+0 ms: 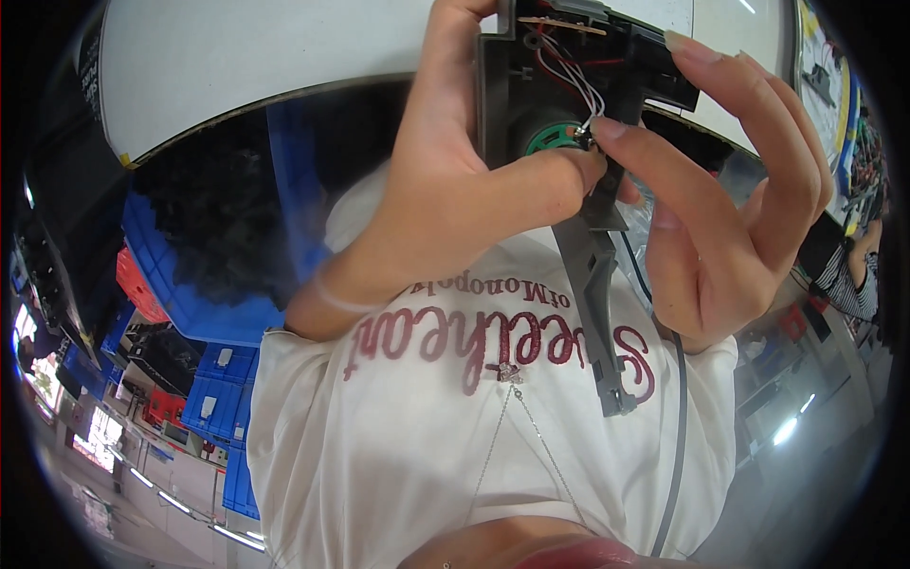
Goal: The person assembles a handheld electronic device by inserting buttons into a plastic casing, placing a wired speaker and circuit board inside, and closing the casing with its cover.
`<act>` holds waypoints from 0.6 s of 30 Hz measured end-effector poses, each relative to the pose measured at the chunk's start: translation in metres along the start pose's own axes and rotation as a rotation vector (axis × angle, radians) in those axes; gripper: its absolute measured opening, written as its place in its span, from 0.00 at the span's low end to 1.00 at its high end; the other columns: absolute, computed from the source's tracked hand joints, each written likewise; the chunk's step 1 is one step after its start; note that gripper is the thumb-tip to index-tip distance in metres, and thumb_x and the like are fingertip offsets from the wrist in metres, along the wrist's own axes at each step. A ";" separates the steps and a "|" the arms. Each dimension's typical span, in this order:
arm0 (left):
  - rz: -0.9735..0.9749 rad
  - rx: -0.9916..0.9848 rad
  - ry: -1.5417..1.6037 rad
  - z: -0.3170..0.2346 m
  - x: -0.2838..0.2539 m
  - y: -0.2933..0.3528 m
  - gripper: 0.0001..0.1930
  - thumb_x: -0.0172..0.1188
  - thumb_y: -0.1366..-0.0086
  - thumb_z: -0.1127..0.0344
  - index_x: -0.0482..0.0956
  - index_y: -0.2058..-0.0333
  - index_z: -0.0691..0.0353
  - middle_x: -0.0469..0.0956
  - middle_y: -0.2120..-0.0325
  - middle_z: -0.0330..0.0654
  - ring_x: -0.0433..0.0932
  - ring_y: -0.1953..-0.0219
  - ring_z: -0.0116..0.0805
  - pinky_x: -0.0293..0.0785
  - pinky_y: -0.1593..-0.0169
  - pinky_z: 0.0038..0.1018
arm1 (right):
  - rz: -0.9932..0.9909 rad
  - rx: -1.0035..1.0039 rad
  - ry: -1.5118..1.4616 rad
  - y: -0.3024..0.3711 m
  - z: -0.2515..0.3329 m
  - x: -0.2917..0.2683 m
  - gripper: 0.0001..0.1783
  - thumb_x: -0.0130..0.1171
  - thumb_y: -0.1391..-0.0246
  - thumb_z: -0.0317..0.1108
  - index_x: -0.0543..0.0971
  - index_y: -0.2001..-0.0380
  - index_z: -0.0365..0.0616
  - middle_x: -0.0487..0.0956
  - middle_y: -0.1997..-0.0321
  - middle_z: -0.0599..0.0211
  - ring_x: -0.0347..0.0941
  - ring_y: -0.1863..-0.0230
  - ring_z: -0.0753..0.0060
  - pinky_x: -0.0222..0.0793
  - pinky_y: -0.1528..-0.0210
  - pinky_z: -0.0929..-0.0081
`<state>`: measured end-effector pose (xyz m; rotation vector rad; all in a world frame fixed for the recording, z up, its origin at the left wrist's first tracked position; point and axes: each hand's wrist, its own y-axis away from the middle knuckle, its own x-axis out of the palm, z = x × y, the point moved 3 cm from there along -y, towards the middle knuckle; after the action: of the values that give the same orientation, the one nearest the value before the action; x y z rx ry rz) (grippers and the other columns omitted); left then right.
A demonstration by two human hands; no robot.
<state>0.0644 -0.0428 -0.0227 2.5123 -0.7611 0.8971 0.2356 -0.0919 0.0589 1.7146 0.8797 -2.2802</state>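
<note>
Dark grey plastic housing (521, 100) with a long narrow arm sits up between both hands, before the wearer's chest. The left hand (464, 204) clamps its side, thumb pressed across the lower edge of a green round part (548, 139) inside. On the right hand (735, 213), one fingertip rests at the wire ends and another at the housing's far corner; whether these fingers pinch anything, I cannot tell. Thin wires (573, 81) loop slackly down to that part; a sideways pull could probably break their joints, and a slipping thumb might unseat it.
</note>
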 end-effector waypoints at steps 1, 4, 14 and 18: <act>0.012 0.008 -0.004 -0.001 -0.001 0.001 0.44 0.66 0.48 0.72 0.56 0.33 0.66 0.74 0.46 0.50 0.78 0.47 0.39 0.74 0.42 0.31 | 0.034 0.023 0.011 -0.003 0.003 -0.003 0.14 0.53 0.42 0.31 0.88 0.64 0.42 0.75 0.41 0.46 0.72 0.39 0.50 0.64 0.37 0.55; -0.119 0.000 -0.104 -0.005 0.008 0.000 0.43 0.66 0.48 0.72 0.57 0.33 0.66 0.74 0.46 0.50 0.78 0.47 0.39 0.74 0.41 0.31 | 0.140 0.081 0.038 -0.013 0.012 -0.010 0.13 0.54 0.43 0.28 0.88 0.63 0.42 0.75 0.41 0.48 0.72 0.40 0.51 0.65 0.37 0.59; 0.203 0.032 0.191 0.013 0.007 -0.015 0.35 0.61 0.45 0.74 0.62 0.38 0.72 0.76 0.52 0.61 0.82 0.55 0.54 0.85 0.63 0.52 | -0.173 0.238 -0.135 0.038 -0.016 -0.021 0.09 0.55 0.37 0.26 0.84 0.62 0.40 0.79 0.48 0.45 0.79 0.47 0.46 0.75 0.48 0.57; 0.238 0.021 0.095 0.017 -0.001 -0.017 0.34 0.62 0.45 0.72 0.62 0.38 0.71 0.77 0.52 0.61 0.82 0.54 0.52 0.83 0.57 0.44 | -0.054 0.283 -0.166 0.039 -0.012 -0.019 0.11 0.54 0.34 0.32 0.85 0.62 0.40 0.78 0.48 0.45 0.78 0.46 0.47 0.74 0.48 0.57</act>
<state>0.0814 -0.0377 -0.0386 2.4113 -1.0389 1.0988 0.2698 -0.1220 0.0605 1.5859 0.6012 -2.6448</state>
